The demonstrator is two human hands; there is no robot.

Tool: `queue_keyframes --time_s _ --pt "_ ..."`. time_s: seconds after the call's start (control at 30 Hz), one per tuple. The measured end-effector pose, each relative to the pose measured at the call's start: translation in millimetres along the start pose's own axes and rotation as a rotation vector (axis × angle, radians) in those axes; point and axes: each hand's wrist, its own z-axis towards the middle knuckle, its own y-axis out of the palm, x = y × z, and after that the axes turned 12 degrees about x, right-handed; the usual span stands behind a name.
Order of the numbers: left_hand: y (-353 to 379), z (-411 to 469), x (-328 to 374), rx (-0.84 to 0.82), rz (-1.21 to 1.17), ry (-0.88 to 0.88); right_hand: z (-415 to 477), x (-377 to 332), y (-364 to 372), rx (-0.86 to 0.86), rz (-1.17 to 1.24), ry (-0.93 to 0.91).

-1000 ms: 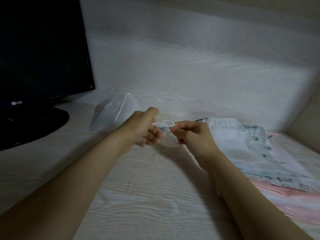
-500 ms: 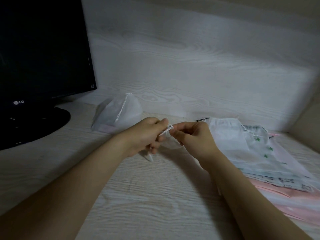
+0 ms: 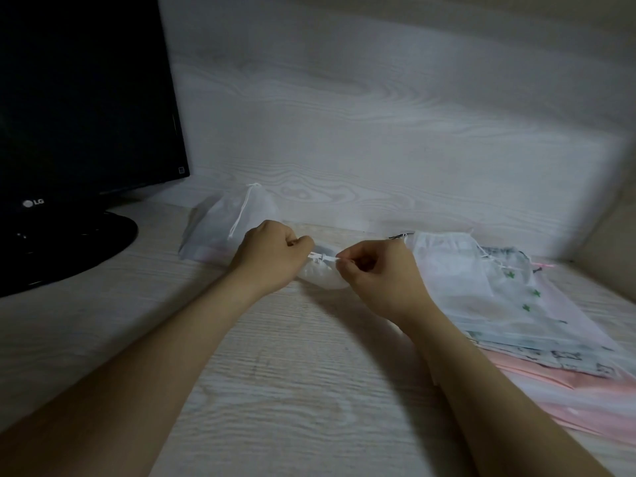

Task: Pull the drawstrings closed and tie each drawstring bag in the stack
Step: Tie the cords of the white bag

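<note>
The left hand [image 3: 272,258] and right hand [image 3: 377,270] are each pinching an end of a white drawstring [image 3: 321,258] above a small white bag [image 3: 321,275]. A tied bag [image 3: 227,223] is lying beside the monitor [image 3: 82,125], and the stack [image 3: 499,304] is resting on the desk [image 3: 292,390] at right.

Brightness: dim, grey and low in contrast.
Light: a paler band crosses the back wall [image 3: 378,149]; its top and right end sink into shade.
Darkest part: the monitor [image 3: 86,98], its screen a flat black.
Shadows: soft ones on the desk [image 3: 292,390] beside both forearms.
Blur: the cord [image 3: 323,258] pinched between left hand [image 3: 272,258] and right hand [image 3: 378,277] looks slightly smeared.
Edges: straight lines bow, wide-angle.
</note>
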Motion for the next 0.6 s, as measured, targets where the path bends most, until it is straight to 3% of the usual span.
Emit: queue_keyframes --time_s 0.3,0.6 --pt "1.0 3.5 0.6 0.067 0.0 0.043 -1.3 -3.0 2.5 0.126 -0.154 -0.139" --pt "5.0 5.8 -6.1 0.053 0.021 0.057 1.7 -7.8 1.4 0.114 0.14 0.22"
